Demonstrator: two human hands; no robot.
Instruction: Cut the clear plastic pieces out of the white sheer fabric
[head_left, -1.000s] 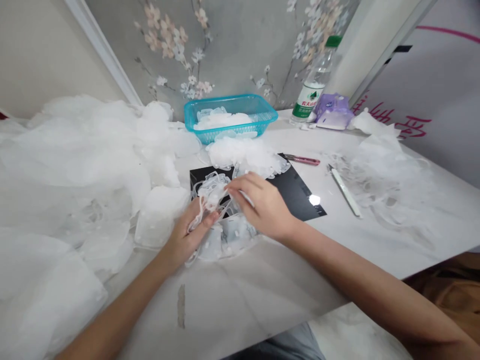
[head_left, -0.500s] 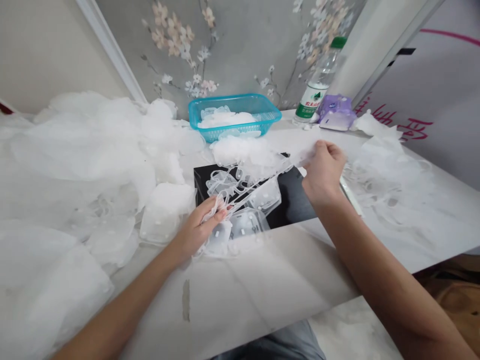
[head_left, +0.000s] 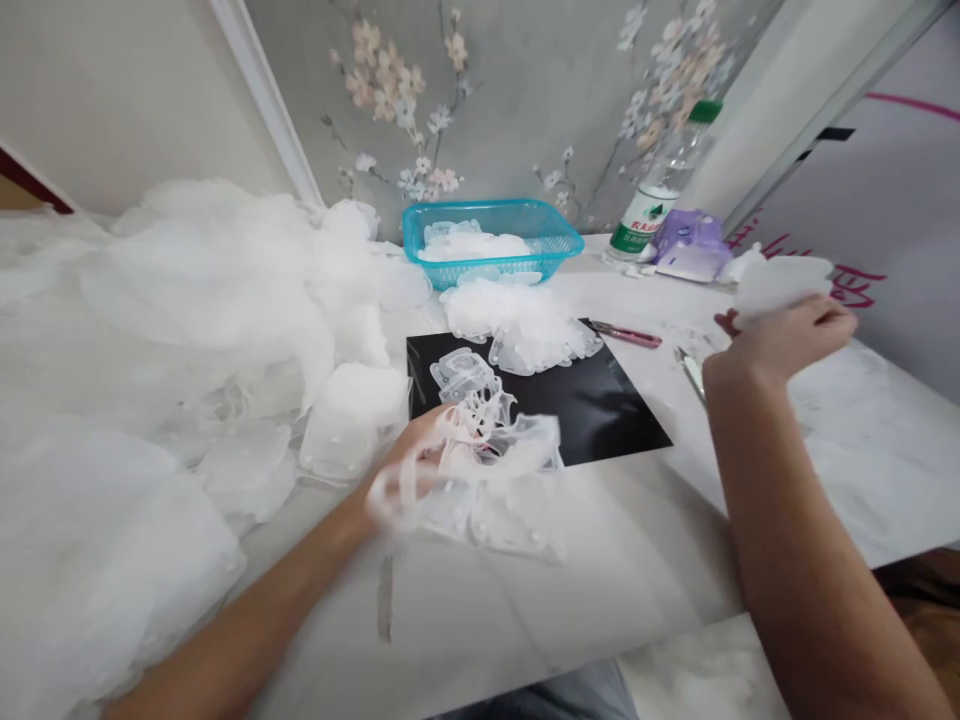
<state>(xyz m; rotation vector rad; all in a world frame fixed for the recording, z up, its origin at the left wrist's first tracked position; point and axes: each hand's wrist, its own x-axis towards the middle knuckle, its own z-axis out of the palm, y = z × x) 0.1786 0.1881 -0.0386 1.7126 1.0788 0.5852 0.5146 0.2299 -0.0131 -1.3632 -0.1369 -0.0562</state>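
My left hand (head_left: 420, 445), partly covered and blurred, is closed on a tangle of thin translucent white plastic strips (head_left: 480, 415) with cut-out shapes. These strips hang over the near left part of a black mat (head_left: 615, 410). Off to the right, above the table, my right hand (head_left: 780, 340) is bent at the wrist and grips a thin, translucent white sheet piece (head_left: 787, 280) with rounded edges. A heap of small white translucent pieces (head_left: 536, 325) lies on the mat's far edge.
A blue basket (head_left: 566, 245) with white pieces stands at the back, near a water bottle (head_left: 649, 215) and a purple packet (head_left: 690, 240). A pink-handled cutter (head_left: 630, 335) and a silver tool (head_left: 691, 375) lie right of the mat. White sheets (head_left: 187, 290) pile up on the left.
My right hand has moved right, away from the mat, carrying the white piece. The strips stretched between my hands now hang loose at my left hand. The pink-handled cutter is now uncovered.
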